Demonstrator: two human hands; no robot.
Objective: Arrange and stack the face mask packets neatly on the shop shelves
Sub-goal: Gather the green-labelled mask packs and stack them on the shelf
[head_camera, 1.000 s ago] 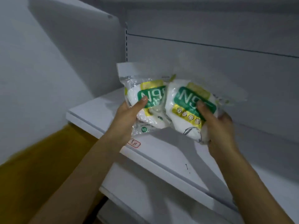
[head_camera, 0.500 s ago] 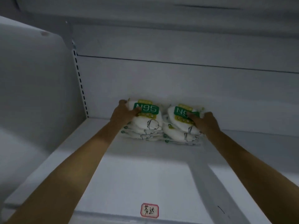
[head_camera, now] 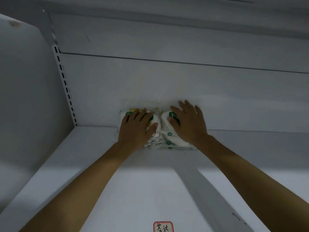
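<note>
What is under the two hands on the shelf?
Under the left hand is one stack of face mask packets; under the right hand is a second stack. Both sit on the white shelf. The hands cover most of the top labels.

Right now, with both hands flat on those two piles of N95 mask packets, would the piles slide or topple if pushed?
Probably squashy: the left pile bulges under the left hand. Likely slippery, since the wrappers look like glossy plastic. The right pile, under the right hand, is low, so toppling seems unlikely.
</note>
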